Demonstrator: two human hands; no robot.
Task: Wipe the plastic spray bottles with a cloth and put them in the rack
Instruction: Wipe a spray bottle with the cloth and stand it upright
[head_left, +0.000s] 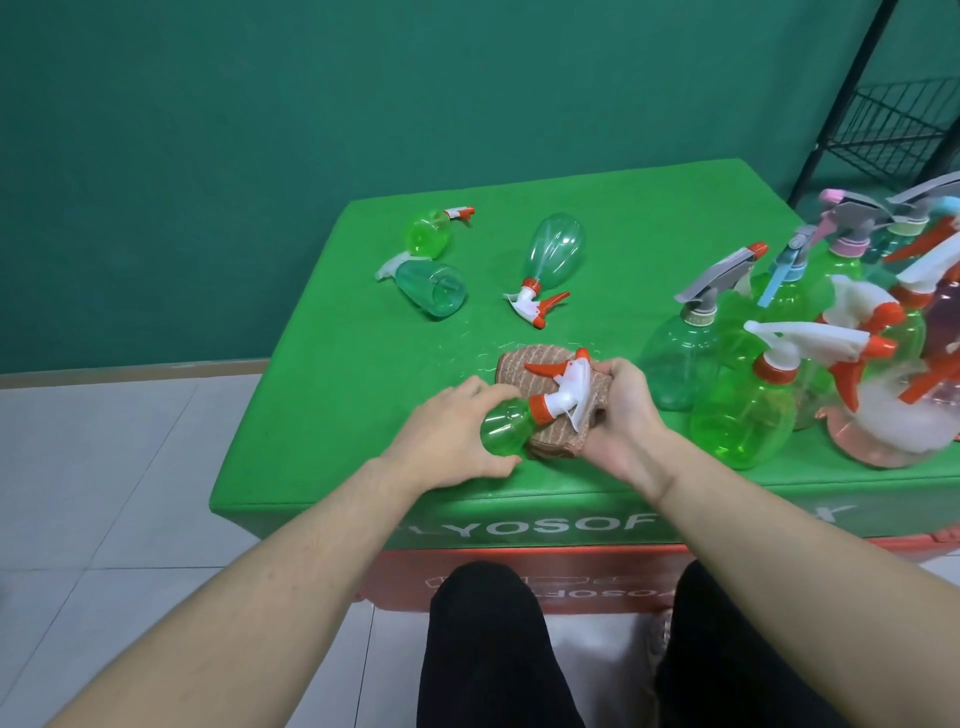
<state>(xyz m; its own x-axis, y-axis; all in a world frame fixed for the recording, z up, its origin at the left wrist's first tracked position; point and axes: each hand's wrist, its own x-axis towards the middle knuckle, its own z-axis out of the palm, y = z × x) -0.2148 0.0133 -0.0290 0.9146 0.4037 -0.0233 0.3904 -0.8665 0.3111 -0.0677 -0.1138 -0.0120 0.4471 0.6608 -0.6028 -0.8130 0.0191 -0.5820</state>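
Green spray bottle (506, 430) lies on its side at the near edge of the green bench (332, 364), nozzle pointing away and right. Left hand (447, 434) holds the bottle's body, fingers curled around it. Right hand (618, 415) has a closed grip on the brown cloth (524, 361), bunched against the white-and-orange trigger head. Three more bottles lie on their sides farther back; a crowd of upright bottles (810, 364) stands at the right. Black wire rack (898, 130) stands beyond the bench, far right.
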